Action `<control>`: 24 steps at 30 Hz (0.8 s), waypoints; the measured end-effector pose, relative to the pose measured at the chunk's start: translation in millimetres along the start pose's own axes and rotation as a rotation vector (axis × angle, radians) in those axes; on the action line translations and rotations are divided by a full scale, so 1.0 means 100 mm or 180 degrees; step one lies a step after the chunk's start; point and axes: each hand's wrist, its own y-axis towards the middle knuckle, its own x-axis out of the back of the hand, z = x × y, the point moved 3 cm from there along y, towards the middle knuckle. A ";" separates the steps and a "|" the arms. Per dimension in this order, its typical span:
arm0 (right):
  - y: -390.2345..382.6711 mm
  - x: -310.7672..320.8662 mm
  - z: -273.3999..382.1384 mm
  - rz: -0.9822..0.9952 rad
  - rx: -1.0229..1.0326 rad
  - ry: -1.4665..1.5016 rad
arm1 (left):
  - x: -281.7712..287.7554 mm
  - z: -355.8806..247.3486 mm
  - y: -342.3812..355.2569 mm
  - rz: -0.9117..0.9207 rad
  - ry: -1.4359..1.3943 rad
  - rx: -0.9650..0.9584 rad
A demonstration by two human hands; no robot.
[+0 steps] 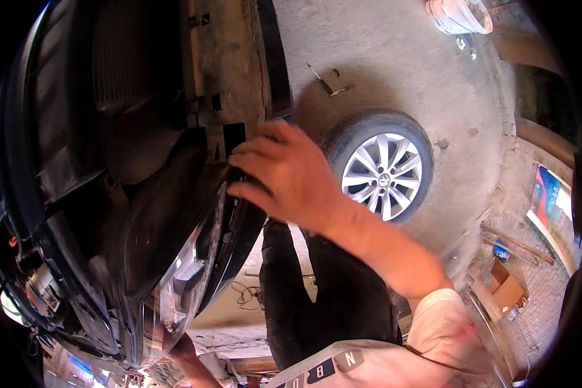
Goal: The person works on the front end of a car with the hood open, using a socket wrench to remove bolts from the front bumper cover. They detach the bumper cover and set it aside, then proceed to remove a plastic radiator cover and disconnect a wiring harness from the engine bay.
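Note:
My right hand (288, 171) reaches across to the front corner of a dark car (77, 194). Its thumb and fingers are spread apart with nothing visible between them, and the fingertips are at the edge of the opening beside a headlight (184, 271). Whether they touch the metal I cannot tell. Low in the view, my left hand (180, 349) is by the lower end of the headlight, its fingers hidden behind the clear lens and dark trim. A worn, dusty metal panel (233, 61) runs along the car's side above my right hand.
A tyre with a silver multi-spoke wheel (385, 171) lies on the concrete floor, right of my hand. Beyond it are a small tool (326, 81) and a white bucket (456, 16). A cardboard box (503, 288) stands by the brick wall; a thin cable (247, 295) lies near my legs.

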 end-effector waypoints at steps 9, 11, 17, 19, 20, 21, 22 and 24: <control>-0.40 -0.27 0.51 -0.0074 -0.1976 0.1698 | -0.54 -0.14 -0.67 0.0861 0.1393 0.2126; -0.37 -0.28 0.51 0.0111 -0.2282 0.1971 | -1.16 -0.62 -0.68 0.2132 0.2611 0.1595; -0.22 -0.33 0.41 0.0476 -0.2424 0.2024 | -2.32 -1.89 -0.31 0.1250 0.2563 -0.2383; -0.24 -0.36 0.42 0.0297 -0.2393 0.2009 | -2.68 -2.05 -0.11 0.0761 0.3503 -0.2938; -0.25 -0.35 0.43 0.0184 -0.2388 0.1865 | -2.85 -2.07 0.02 0.0711 0.4224 -0.3256; -0.24 -0.35 0.45 0.0123 -0.2345 0.1746 | -2.89 -2.03 0.12 0.0693 0.4299 -0.2869; -0.22 -0.35 0.46 0.0170 -0.2325 0.1643 | -2.91 -1.97 0.20 0.0676 0.4360 -0.2483; -0.16 -0.32 0.47 0.0256 -0.2291 0.1432 | -2.94 -1.90 0.28 0.0681 0.4517 -0.2135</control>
